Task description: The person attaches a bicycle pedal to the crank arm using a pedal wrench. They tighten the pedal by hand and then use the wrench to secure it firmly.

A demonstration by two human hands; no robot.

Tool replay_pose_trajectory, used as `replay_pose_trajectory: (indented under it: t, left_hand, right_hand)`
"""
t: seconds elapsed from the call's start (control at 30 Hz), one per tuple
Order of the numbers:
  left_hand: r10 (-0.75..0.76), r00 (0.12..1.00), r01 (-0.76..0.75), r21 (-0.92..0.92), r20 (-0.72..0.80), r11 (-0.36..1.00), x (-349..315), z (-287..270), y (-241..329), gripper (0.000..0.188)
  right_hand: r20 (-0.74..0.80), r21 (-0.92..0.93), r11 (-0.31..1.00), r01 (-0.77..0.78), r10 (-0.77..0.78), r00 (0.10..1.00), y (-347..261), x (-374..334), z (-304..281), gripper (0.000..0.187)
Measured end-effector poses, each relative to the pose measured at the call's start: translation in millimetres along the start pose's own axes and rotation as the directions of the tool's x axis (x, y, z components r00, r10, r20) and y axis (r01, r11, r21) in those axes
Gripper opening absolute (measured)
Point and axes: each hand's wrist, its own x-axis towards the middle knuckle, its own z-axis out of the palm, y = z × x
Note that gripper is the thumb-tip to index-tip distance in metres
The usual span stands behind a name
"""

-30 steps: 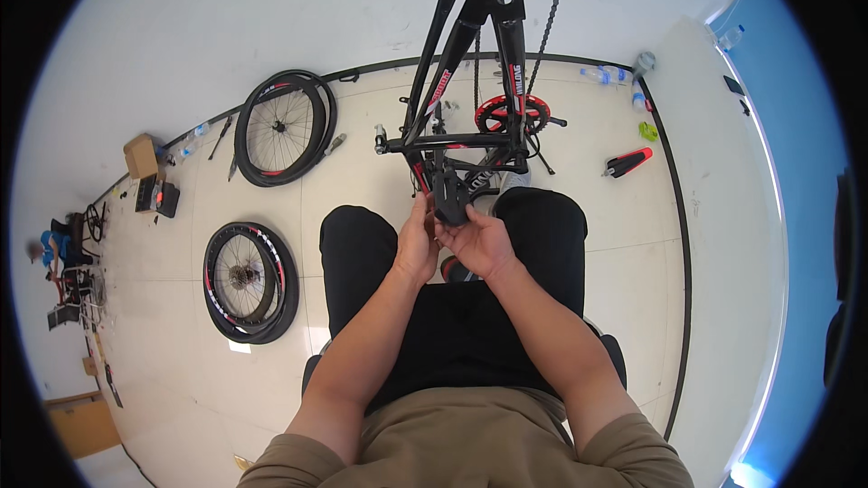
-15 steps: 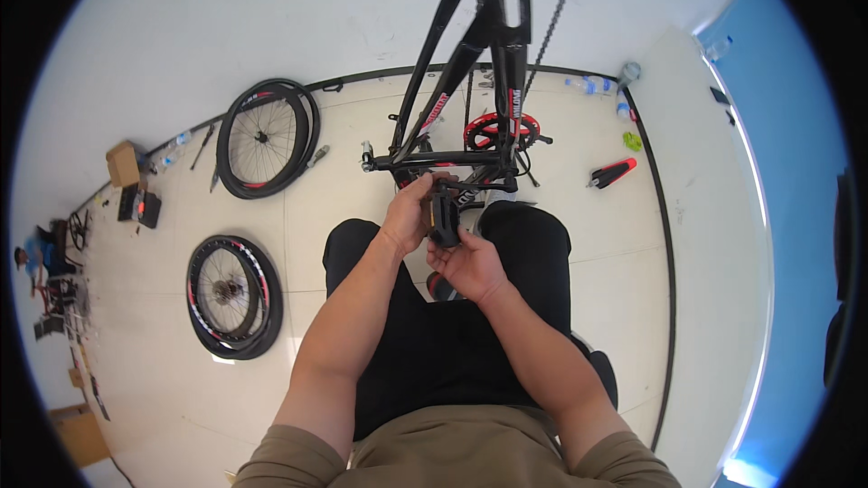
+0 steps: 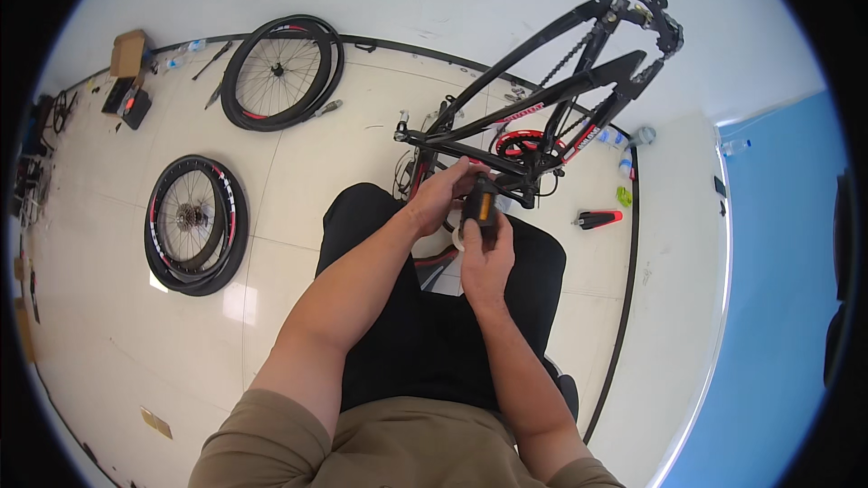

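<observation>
A black bicycle pedal (image 3: 479, 206) with an amber reflector is between my hands, above my knees. My right hand (image 3: 488, 262) grips its near end, thumb and fingers on opposite sides. My left hand (image 3: 440, 197) is closed at the pedal's far end, beside the crank; its fingertips are partly hidden. Just beyond is a black bicycle frame (image 3: 579, 81), upside down and leaning right, with a red chainring (image 3: 520, 136) and a chain.
Left on the floor lie a spoked wheel (image 3: 277, 70) and another wheel with sprockets (image 3: 190, 216). A cardboard box (image 3: 128, 54) sits far left. To the right are a black-and-red wedge-shaped piece (image 3: 599, 218), plastic bottles (image 3: 626, 163) and a wall.
The frame has tilted to the right, and the view has shifted. The pedal has turned so its amber reflector shows. My right hand has moved up around the pedal's near end.
</observation>
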Motion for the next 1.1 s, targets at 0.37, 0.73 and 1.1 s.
replay_pose_trajectory:
  t: [0.37,0.73,1.1]
  left_hand:
    - [0.000,0.998,0.003,-0.060,0.058,0.998,-3.6,-0.9,7.8,0.055]
    - [-0.013,0.996,0.009,0.050,0.084,0.999,-2.7,-3.6,7.6,0.065]
    - [0.009,0.993,-0.008,-0.012,0.120,1.000,-2.1,-6.0,7.0,0.073]
  right_hand:
    - [0.531,0.834,-0.095,-0.543,0.402,0.746,4.2,15.2,-17.9,0.035]
    - [-0.062,-0.052,0.996,-0.070,0.066,0.996,7.0,-15.3,-0.1,0.058]
    - [0.307,0.682,0.555,-0.477,0.376,0.875,-8.4,-2.8,-3.7,0.029]
